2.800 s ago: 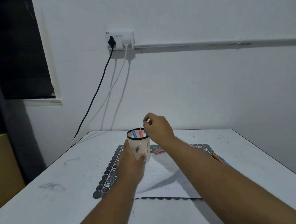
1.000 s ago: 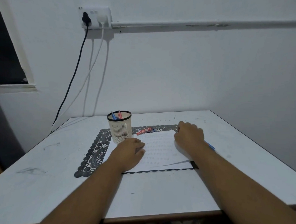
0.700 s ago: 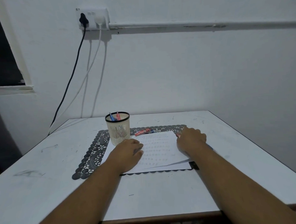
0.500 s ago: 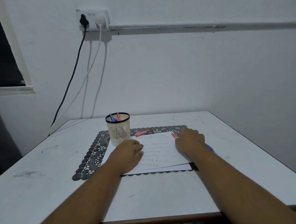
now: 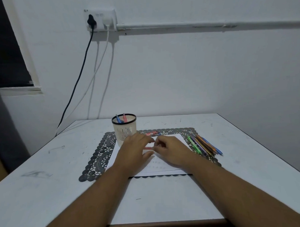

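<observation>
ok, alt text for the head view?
The right hand pinches a pink pen over a paper on a black lace mat, the left hand open beside it. A pen cup stands behind; more pens lie at right.

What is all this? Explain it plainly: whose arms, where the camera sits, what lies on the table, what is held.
No machine here: a person works with bare hands, and the one picture comes from a camera worn on the head, looking forward and down. On the white table lies a dark lace mat with a paper sheet on it. At the sheet's far left corner stands a pen cup with upright pens in it; a small red packet lies beside it; coloured pens lie in a row right of the sheet. The right hand pinches a pink pen over the sheet. The left hand meets its other end; whether it grips is too blurred to tell.
</observation>
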The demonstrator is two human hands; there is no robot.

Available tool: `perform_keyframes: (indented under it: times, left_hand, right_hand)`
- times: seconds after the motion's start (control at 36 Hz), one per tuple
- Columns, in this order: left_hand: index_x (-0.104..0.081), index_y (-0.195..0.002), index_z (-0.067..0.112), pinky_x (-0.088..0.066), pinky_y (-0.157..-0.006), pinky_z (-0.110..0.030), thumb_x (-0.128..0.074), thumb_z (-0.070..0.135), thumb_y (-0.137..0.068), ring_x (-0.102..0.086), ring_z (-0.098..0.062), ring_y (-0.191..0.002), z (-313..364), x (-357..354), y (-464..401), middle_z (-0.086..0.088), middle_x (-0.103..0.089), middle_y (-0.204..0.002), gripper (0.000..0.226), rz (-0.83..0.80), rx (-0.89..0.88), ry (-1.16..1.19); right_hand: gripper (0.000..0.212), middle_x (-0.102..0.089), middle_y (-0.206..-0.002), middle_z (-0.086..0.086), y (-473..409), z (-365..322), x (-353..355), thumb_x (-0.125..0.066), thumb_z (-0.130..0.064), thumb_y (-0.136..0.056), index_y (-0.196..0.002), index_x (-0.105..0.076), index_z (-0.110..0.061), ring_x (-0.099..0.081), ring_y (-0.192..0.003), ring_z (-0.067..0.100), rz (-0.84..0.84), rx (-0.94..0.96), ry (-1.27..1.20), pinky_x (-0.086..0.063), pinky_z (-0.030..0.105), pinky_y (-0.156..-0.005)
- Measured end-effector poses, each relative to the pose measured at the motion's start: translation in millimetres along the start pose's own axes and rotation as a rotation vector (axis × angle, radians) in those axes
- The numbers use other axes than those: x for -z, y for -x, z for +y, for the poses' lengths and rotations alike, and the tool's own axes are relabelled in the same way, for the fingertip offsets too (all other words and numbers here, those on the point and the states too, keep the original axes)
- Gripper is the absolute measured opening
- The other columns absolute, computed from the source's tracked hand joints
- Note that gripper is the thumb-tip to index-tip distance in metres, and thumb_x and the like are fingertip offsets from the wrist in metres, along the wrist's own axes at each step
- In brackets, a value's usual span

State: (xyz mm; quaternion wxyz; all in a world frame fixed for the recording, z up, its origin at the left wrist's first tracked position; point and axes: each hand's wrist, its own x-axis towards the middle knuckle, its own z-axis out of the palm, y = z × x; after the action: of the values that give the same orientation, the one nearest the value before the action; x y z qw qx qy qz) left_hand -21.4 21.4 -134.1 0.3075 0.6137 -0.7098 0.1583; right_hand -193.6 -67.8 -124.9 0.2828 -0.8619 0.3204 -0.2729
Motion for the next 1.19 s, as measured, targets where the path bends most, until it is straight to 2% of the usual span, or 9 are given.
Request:
perform_keyframes:
  times: [0.08,0.17,0.28,0.33,0.44,0.58,0.75,1.0,1.19]
  left_hand:
    - [-0.067,-0.097,0.035,-0.042,-0.091,-0.035,-0.069,0.036,-0.093,-0.057,-0.005,-0.092,4,3,-1,0.019,-0.067,-0.092,0.004,-0.004,-0.005,-0.031]
    - [-0.068,-0.091,0.031,-0.045,-0.082,-0.034,-0.07,0.03,-0.094,-0.058,-0.009,-0.086,2,5,-1,0.017,-0.065,-0.086,0.004,0.003,0.031,-0.014]
    - [-0.068,-0.103,0.029,-0.047,-0.08,-0.033,-0.065,0.021,-0.095,-0.06,-0.011,-0.09,-3,0,1,0.015,-0.066,-0.092,0.011,0.016,0.095,0.022]
    - [-0.068,-0.11,0.027,-0.048,-0.082,-0.033,-0.063,0.019,-0.096,-0.058,-0.01,-0.092,-4,-1,2,0.016,-0.063,-0.094,0.017,0.021,0.088,0.036]
    - [-0.065,-0.115,0.029,-0.045,-0.082,-0.03,-0.067,0.035,-0.095,-0.055,-0.007,-0.094,-4,-2,2,0.017,-0.06,-0.101,0.021,-0.019,0.044,0.02]
    - [-0.07,-0.098,0.028,-0.048,-0.075,-0.034,-0.066,0.024,-0.094,-0.06,-0.011,-0.084,-5,0,1,0.014,-0.067,-0.09,0.007,0.015,0.069,-0.031]
    - [-0.072,-0.098,0.028,-0.048,-0.073,-0.032,-0.063,0.029,-0.097,-0.059,-0.01,-0.084,-8,0,3,0.014,-0.069,-0.091,0.009,0.056,0.193,-0.018]
    - [-0.071,-0.098,0.028,-0.05,-0.072,-0.033,-0.061,0.034,-0.099,-0.06,-0.01,-0.085,-12,-2,3,0.013,-0.07,-0.092,0.012,0.066,0.231,-0.017]
    - [-0.075,-0.099,0.026,-0.051,-0.075,-0.035,-0.063,0.03,-0.098,-0.062,-0.01,-0.086,-15,0,3,0.013,-0.072,-0.092,0.012,0.03,0.243,0.068]
  right_hand:
    - [0.014,-0.057,-0.07,-0.01,-2,0,-4,-0.069,-0.029,-0.095,-0.083,-0.065,-0.023,-0.048,-0.065,0.008,-0.015,0.004,-0.089,-0.039,0.031,-0.066]
    - [0.009,-0.062,-0.074,-0.007,-1,0,0,-0.072,-0.029,-0.093,-0.087,-0.069,-0.023,-0.052,-0.066,0.006,0.013,-0.011,-0.142,-0.041,0.027,-0.065]
    - [0.005,-0.071,-0.085,0.009,-1,3,6,-0.076,-0.016,-0.092,-0.088,-0.073,-0.015,-0.056,-0.071,0.009,0.028,-0.07,-0.299,-0.043,0.026,-0.069]
    - [0.004,-0.071,-0.083,0.011,-2,5,7,-0.074,-0.009,-0.091,-0.088,-0.074,-0.012,-0.058,-0.073,0.012,0.025,-0.081,-0.389,-0.045,0.026,-0.072]
    - [0.007,-0.073,-0.087,0.014,-2,3,7,-0.072,-0.011,-0.095,-0.095,-0.073,-0.004,-0.057,-0.063,0.002,0.053,-0.073,-0.433,-0.041,0.01,-0.059]
    - [0.006,-0.076,-0.089,0.011,-4,4,-1,-0.072,-0.015,-0.096,-0.096,-0.073,-0.009,-0.055,-0.065,0.009,0.007,-0.101,-0.523,-0.04,0.022,-0.059]
    - [0.004,-0.071,-0.083,0.017,-7,9,7,-0.07,-0.002,-0.096,-0.095,-0.072,0.001,-0.051,-0.061,0.016,0.076,-0.216,-0.788,-0.035,0.029,-0.051]
    - [0.005,-0.075,-0.084,0.02,-12,18,10,-0.071,0.003,-0.093,-0.095,-0.076,0.004,-0.06,-0.063,0.021,0.14,-0.244,-0.839,-0.044,0.031,-0.049]
    - [0.009,-0.073,-0.083,0.02,-10,20,14,-0.074,0.002,-0.09,-0.097,-0.074,0.008,-0.058,-0.057,0.017,0.075,-0.277,-0.861,-0.045,0.028,-0.046]
